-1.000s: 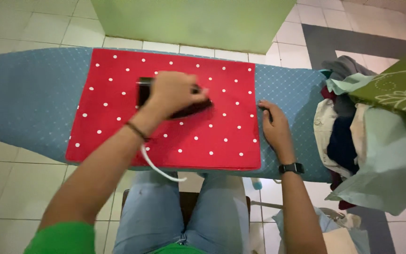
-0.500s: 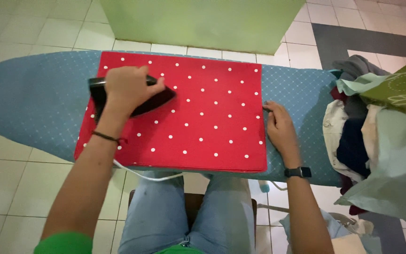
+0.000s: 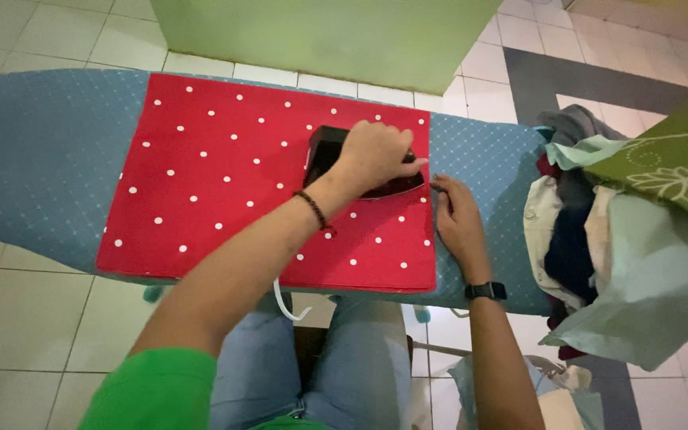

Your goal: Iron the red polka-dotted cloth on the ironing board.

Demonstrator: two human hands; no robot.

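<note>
Left hand (image 3: 376,155) clenched, right hand (image 3: 457,223) flat

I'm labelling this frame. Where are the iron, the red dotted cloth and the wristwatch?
iron (image 3: 322,153), head view, on its dark rear end.
red dotted cloth (image 3: 209,175), head view, on its flat middle.
wristwatch (image 3: 485,291), head view, on its black band.

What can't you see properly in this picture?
- Iron: head view; the left hand covers most of it, so its handle and grip stay hidden.
- White cord: passes behind the left forearm and under the board's edge.
- Clothes pile: cut off by the right edge; single garments cannot be told apart.
- Ironing board: legs hidden beneath it.
</note>
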